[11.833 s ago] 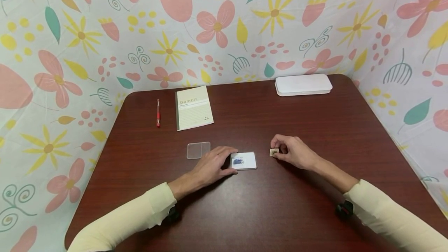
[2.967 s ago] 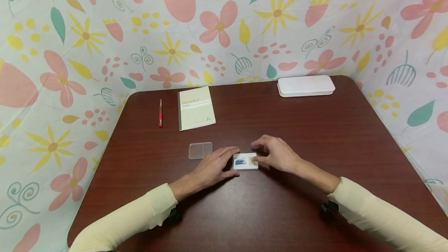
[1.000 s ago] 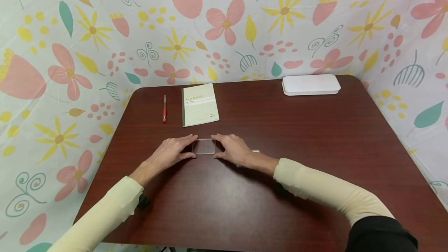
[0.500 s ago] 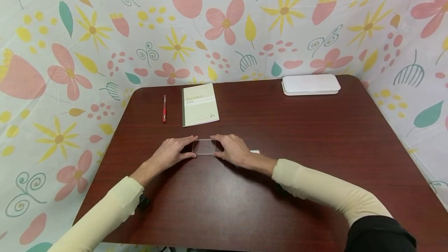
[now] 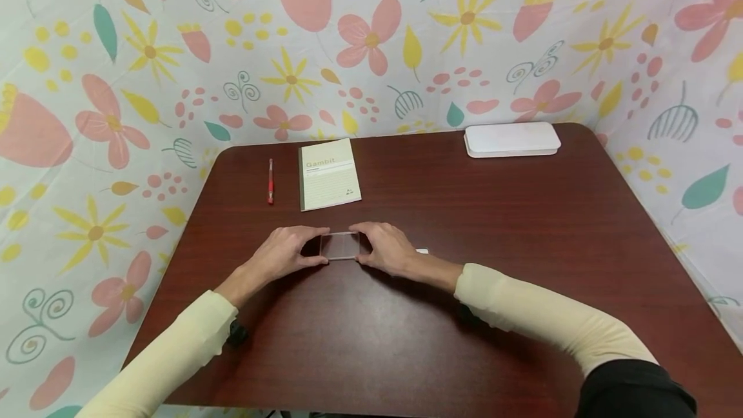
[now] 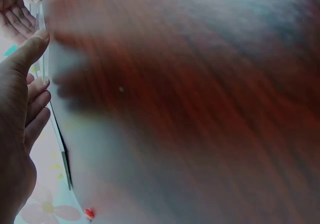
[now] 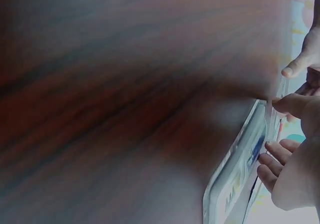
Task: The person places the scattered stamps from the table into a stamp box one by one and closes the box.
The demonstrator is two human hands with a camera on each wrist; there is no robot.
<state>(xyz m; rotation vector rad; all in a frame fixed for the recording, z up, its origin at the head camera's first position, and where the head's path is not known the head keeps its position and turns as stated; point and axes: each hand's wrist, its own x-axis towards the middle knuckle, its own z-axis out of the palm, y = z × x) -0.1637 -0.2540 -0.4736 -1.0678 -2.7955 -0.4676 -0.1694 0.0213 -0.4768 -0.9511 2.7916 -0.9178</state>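
Note:
In the head view, both hands hold a clear plastic lid (image 5: 340, 247) between them. My left hand (image 5: 278, 251) grips its left end, with the thumb at the near edge and fingers at the far edge. The right hand (image 5: 384, 250) pinches the opposite end the same way. Seen from the left wrist, the lid (image 6: 44, 58) is a thin, nearly edge-on strip. A shallow clear case (image 7: 235, 174) with a white insert lies beside my right hand in the right wrist view, bearing a dark blue picture and a small yellowish piece. My right wrist mostly covers that case in the head view.
A cream notebook (image 5: 329, 175) marked "Gambit" lies behind the hands, with a red pen (image 5: 270, 181) to its left. At the back right sits a white oblong box (image 5: 512, 140). A floral cloth hangs along the table's (image 5: 493, 205) back and sides.
The small piece that my right hand held is now on the white insert. Both hands have left the case, moved left and taken hold of the clear lid, which has shifted slightly toward me.

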